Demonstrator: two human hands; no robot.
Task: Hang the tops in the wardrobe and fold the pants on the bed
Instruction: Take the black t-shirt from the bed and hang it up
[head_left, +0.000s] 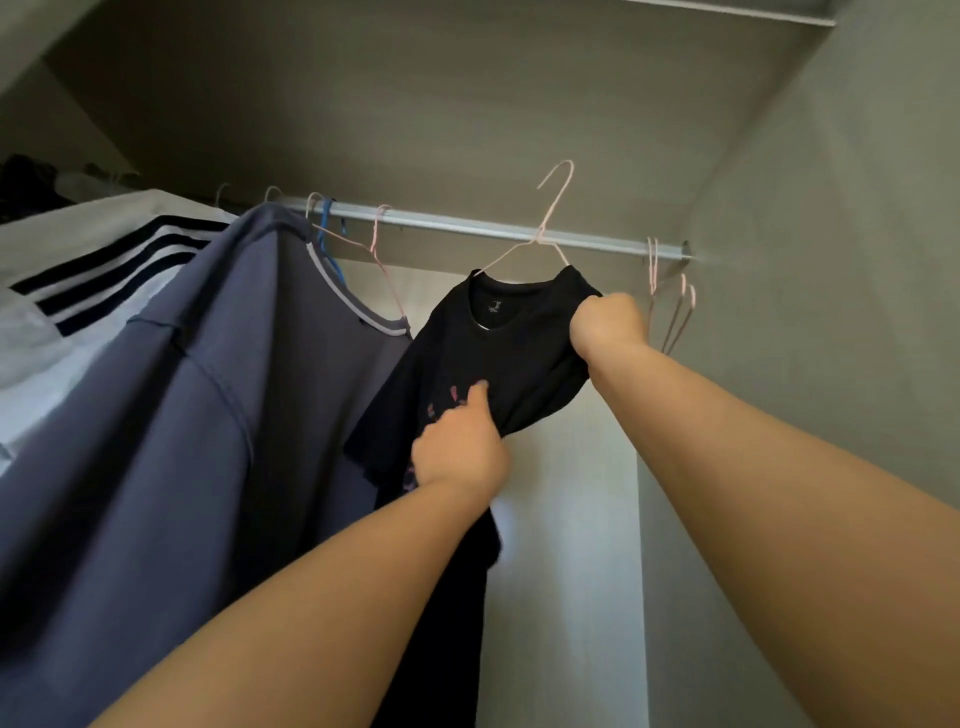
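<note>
The head camera looks up into the wardrobe. At 9 o'clock, a blue-grey top (234, 364) and a white striped top (104, 249) hang on the rail (467, 226). The black shirt (498, 353) sits on a pink hanger (550, 218) near the centre, but the hook stands above the rail, so I judge it is not yet hung. Pants and bed are not visible. Both arms reach up. The right hand (608, 325) makes a fist around the shirt's shoulder. The left hand (460, 452), lower at 6 o'clock, grips its front cloth.
</note>
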